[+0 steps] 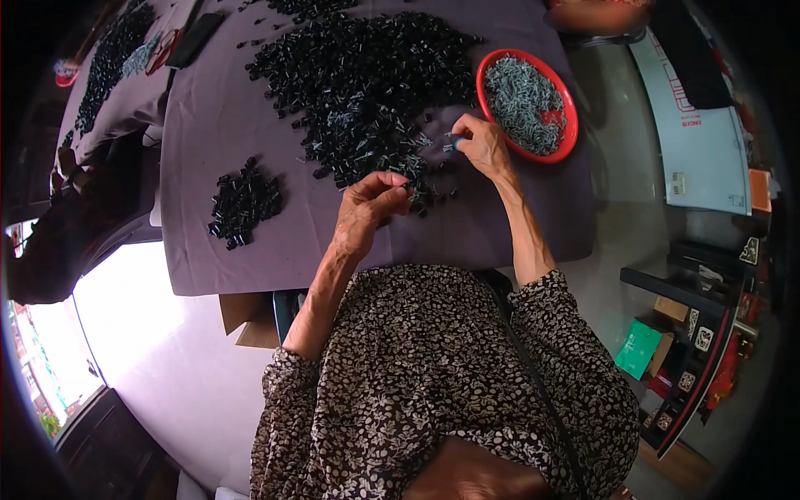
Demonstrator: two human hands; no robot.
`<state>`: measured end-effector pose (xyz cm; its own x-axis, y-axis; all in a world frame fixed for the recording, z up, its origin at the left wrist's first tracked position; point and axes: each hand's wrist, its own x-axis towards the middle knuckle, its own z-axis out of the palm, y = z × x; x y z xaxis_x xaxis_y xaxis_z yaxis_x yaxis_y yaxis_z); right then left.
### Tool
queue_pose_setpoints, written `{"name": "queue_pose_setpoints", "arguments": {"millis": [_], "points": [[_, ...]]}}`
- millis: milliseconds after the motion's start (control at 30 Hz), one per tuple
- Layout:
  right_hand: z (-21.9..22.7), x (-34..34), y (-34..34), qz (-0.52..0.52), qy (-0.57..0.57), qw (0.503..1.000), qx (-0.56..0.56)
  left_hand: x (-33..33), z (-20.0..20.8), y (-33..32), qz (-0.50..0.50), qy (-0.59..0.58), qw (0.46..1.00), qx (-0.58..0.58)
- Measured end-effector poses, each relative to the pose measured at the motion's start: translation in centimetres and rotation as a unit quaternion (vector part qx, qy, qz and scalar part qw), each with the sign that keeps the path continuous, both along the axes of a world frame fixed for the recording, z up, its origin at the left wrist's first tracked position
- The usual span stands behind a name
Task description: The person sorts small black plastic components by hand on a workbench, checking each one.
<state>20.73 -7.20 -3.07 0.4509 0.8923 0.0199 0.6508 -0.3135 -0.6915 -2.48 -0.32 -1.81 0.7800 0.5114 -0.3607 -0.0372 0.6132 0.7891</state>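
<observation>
My left hand is closed in a pinch at the near edge of the black heap. Between its thumb and forefinger a small black part just shows. Just to the right, my right hand is closed too. At its fingertips sits a small blue and silver piece, too small to name. Beyond both hands spreads a large heap of small black plastic parts, with loose silver screw-like pieces lying on its near side. Close to my right hand stands a red bowl filled with similar silver pieces.
A smaller pile of black parts lies on the purple-grey tablecloth at left. Another table with a black heap stands far left, a person's dark sleeve beside it. Shelving with a green box is at right.
</observation>
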Motion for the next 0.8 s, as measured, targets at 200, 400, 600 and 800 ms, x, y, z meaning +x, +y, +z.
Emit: {"name": "queue_pose_setpoints", "arguments": {"millis": [200, 400, 600, 800], "points": [[0.0, 1.1, 0.0, -0.004, 0.137, 0.989, 0.064, 1.7, 0.7, -0.1, 0.012, -0.045, 0.999, -0.013], [3.5, -0.1, -0.6, 0.008, 0.227, 0.971, 0.078, 2.9, 1.2, 0.3, 0.016, -0.076, 0.996, -0.053], [9.0, -4.8, -0.5, 0.088, 0.283, 0.949, 0.112, 3.1, 2.2, 0.5, 0.053, -0.137, 0.986, -0.075], [9.0, -5.4, -0.5, 0.114, 0.238, 0.957, 0.117, 2.7, 2.7, 0.4, 0.061, -0.119, 0.991, -0.015]]}}
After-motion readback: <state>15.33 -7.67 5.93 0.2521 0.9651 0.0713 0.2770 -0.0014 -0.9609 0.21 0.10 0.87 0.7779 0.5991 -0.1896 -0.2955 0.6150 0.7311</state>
